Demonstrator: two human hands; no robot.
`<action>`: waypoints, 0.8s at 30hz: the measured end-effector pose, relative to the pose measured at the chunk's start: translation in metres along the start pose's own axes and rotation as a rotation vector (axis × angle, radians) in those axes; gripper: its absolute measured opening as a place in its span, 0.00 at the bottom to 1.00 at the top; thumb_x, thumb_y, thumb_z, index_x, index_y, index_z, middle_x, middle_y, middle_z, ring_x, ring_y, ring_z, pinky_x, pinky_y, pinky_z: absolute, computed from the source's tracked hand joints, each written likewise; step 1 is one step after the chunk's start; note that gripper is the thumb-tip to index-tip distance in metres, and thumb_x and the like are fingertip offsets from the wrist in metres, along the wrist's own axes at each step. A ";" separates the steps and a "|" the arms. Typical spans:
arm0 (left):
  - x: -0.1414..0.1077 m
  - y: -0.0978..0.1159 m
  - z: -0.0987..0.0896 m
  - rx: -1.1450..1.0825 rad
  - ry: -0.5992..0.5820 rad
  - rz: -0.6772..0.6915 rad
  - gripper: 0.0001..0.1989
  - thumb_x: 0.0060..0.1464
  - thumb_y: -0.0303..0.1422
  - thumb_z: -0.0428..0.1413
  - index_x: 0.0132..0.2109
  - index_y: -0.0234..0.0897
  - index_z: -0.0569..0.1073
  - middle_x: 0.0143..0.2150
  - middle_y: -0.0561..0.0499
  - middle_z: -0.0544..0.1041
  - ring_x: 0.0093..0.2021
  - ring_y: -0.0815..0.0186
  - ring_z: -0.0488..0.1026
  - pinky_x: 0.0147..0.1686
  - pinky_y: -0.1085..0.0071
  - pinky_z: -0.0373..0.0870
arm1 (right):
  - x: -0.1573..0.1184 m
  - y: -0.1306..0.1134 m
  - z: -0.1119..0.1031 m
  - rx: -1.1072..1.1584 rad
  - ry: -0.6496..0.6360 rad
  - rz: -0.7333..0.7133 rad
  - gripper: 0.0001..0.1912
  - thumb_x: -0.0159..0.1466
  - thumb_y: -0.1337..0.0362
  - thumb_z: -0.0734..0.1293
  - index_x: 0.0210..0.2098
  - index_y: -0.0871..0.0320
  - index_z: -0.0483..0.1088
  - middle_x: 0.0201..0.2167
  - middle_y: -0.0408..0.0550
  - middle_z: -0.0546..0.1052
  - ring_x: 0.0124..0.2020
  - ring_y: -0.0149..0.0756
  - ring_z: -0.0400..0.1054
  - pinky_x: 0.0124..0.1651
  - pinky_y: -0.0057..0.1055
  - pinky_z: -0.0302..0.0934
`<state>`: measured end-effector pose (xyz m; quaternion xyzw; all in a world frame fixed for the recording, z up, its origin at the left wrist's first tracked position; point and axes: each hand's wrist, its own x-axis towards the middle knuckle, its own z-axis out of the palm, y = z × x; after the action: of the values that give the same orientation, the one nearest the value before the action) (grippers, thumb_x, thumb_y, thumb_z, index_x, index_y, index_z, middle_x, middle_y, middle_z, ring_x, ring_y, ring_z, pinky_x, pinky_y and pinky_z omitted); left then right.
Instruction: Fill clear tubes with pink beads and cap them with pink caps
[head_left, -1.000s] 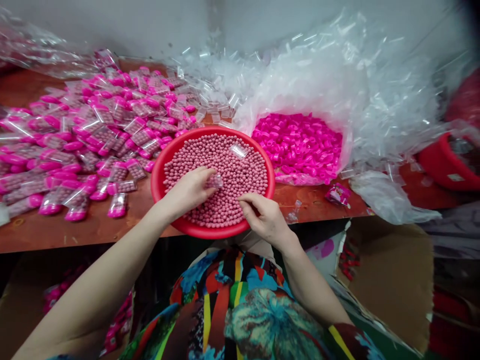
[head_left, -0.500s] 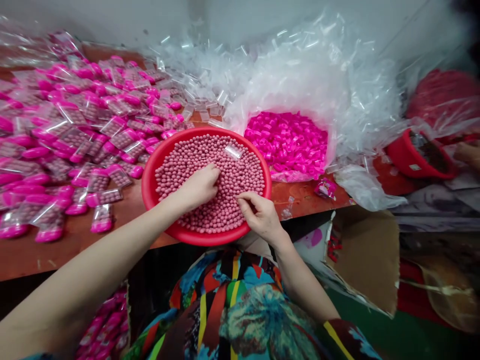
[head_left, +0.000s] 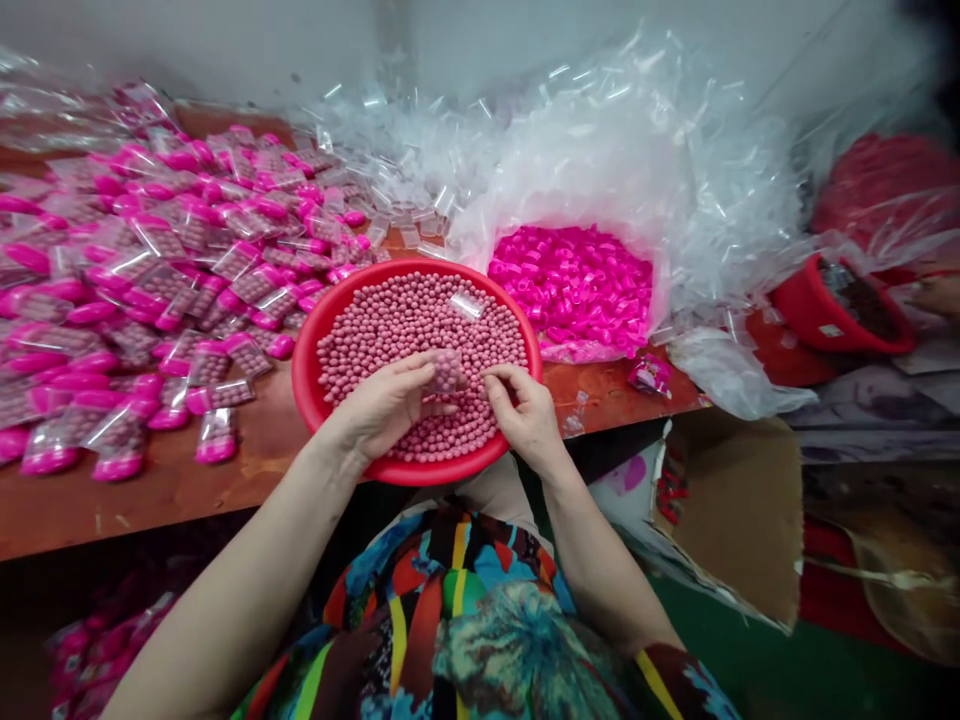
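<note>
My left hand (head_left: pixel 386 408) is over the red basin (head_left: pixel 301 375), closed on a small clear plastic container (head_left: pixel 448 370) with pink balls inside. Dusty-pink round balls (head_left: pixel 382 315) fill most of the basin. My right hand (head_left: pixel 527 418) hovers at the basin's right side, thumb and fingertips pinched together; whatever is in the pinch, if anything, I cannot make out. Another clear container (head_left: pixel 466 305) lies on top of the balls near the far right rim.
Filled containers with pink caps (head_left: pixel 172 260) are heaped on the table (head_left: pixel 270 470) at left. A plastic bag of bright pink caps (head_left: pixel 574 285) lies right of the basin, clear empties (head_left: pixel 409 230) behind. Farther right are a cardboard box (head_left: pixel 739 510) and another red tub (head_left: pixel 817 310).
My left hand has come up out of the balls and back toward me, now showing a ball-filled clear container. My right hand stays pinched in nearly the same place.
</note>
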<state>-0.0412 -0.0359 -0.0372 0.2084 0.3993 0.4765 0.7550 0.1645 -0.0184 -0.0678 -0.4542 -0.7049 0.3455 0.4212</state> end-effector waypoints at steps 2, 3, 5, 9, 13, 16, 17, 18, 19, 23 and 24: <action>-0.001 -0.004 0.002 -0.066 0.035 0.029 0.13 0.59 0.24 0.59 0.50 0.33 0.80 0.46 0.42 0.83 0.44 0.58 0.81 0.41 0.62 0.81 | 0.012 0.002 -0.004 -0.031 -0.086 -0.043 0.11 0.72 0.58 0.64 0.41 0.56 0.76 0.39 0.49 0.82 0.39 0.38 0.77 0.45 0.34 0.73; -0.002 -0.005 0.003 -0.100 0.045 0.047 0.14 0.59 0.23 0.58 0.51 0.33 0.80 0.45 0.43 0.83 0.43 0.59 0.81 0.41 0.62 0.81 | 0.018 0.002 -0.006 -0.048 -0.120 -0.070 0.11 0.72 0.58 0.64 0.40 0.57 0.76 0.39 0.49 0.82 0.40 0.38 0.77 0.46 0.35 0.73; -0.006 -0.008 0.005 -0.163 0.054 0.075 0.14 0.59 0.22 0.56 0.50 0.32 0.80 0.44 0.43 0.83 0.42 0.59 0.81 0.41 0.62 0.81 | 0.029 0.002 -0.008 -0.073 -0.149 -0.115 0.12 0.72 0.58 0.64 0.40 0.57 0.76 0.39 0.50 0.82 0.41 0.39 0.77 0.47 0.35 0.72; -0.010 -0.016 0.012 -0.207 0.085 0.078 0.12 0.64 0.30 0.53 0.46 0.31 0.80 0.39 0.41 0.82 0.37 0.58 0.81 0.31 0.68 0.78 | 0.032 0.000 -0.012 -0.068 -0.103 -0.152 0.13 0.72 0.56 0.64 0.42 0.57 0.76 0.39 0.50 0.82 0.41 0.39 0.76 0.47 0.35 0.72; -0.008 -0.024 0.024 -0.199 0.143 0.030 0.16 0.66 0.39 0.53 0.40 0.31 0.78 0.33 0.43 0.79 0.32 0.59 0.79 0.25 0.71 0.73 | 0.024 0.019 -0.040 -0.039 0.118 -0.109 0.15 0.72 0.52 0.65 0.44 0.56 0.76 0.39 0.49 0.81 0.37 0.37 0.75 0.44 0.35 0.71; -0.007 -0.027 0.031 -0.139 0.220 0.051 0.10 0.58 0.36 0.62 0.37 0.31 0.78 0.30 0.46 0.78 0.30 0.63 0.77 0.23 0.73 0.70 | 0.024 0.053 -0.076 -0.037 0.298 0.006 0.18 0.71 0.49 0.65 0.45 0.57 0.75 0.33 0.46 0.78 0.29 0.33 0.70 0.36 0.31 0.68; -0.006 -0.027 0.031 -0.108 0.246 0.067 0.08 0.55 0.33 0.64 0.37 0.31 0.78 0.30 0.47 0.77 0.30 0.63 0.77 0.23 0.74 0.69 | 0.026 0.066 -0.089 -0.058 0.336 0.053 0.19 0.70 0.48 0.65 0.44 0.58 0.74 0.31 0.45 0.77 0.27 0.33 0.68 0.35 0.31 0.66; -0.005 -0.027 0.031 -0.073 0.267 0.083 0.07 0.52 0.31 0.65 0.35 0.31 0.78 0.29 0.48 0.76 0.30 0.64 0.76 0.23 0.75 0.69 | 0.028 0.079 -0.100 -0.097 0.367 0.099 0.21 0.70 0.47 0.64 0.43 0.59 0.74 0.30 0.45 0.76 0.27 0.33 0.67 0.34 0.31 0.65; -0.004 -0.027 0.031 -0.036 0.282 0.097 0.06 0.49 0.30 0.65 0.33 0.31 0.77 0.28 0.49 0.76 0.29 0.64 0.76 0.23 0.75 0.68 | 0.030 0.090 -0.109 -0.155 0.385 0.144 0.21 0.70 0.47 0.64 0.41 0.61 0.74 0.29 0.46 0.76 0.27 0.34 0.67 0.35 0.31 0.65; 0.002 -0.025 0.027 0.050 0.301 0.127 0.06 0.50 0.30 0.62 0.29 0.31 0.74 0.27 0.49 0.74 0.28 0.66 0.74 0.23 0.76 0.66 | 0.050 0.118 -0.117 -0.521 0.259 0.263 0.20 0.72 0.56 0.58 0.43 0.65 0.76 0.36 0.54 0.80 0.38 0.39 0.72 0.46 0.34 0.67; 0.003 -0.025 0.027 0.048 0.308 0.122 0.06 0.52 0.30 0.62 0.30 0.32 0.74 0.28 0.49 0.75 0.28 0.66 0.74 0.23 0.76 0.66 | 0.057 0.122 -0.113 -0.585 0.216 0.273 0.19 0.72 0.59 0.57 0.44 0.65 0.76 0.40 0.56 0.80 0.42 0.40 0.73 0.50 0.35 0.67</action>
<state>-0.0050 -0.0426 -0.0401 0.1750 0.5082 0.5380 0.6494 0.2968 0.0891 -0.1120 -0.6800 -0.6581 0.1320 0.2950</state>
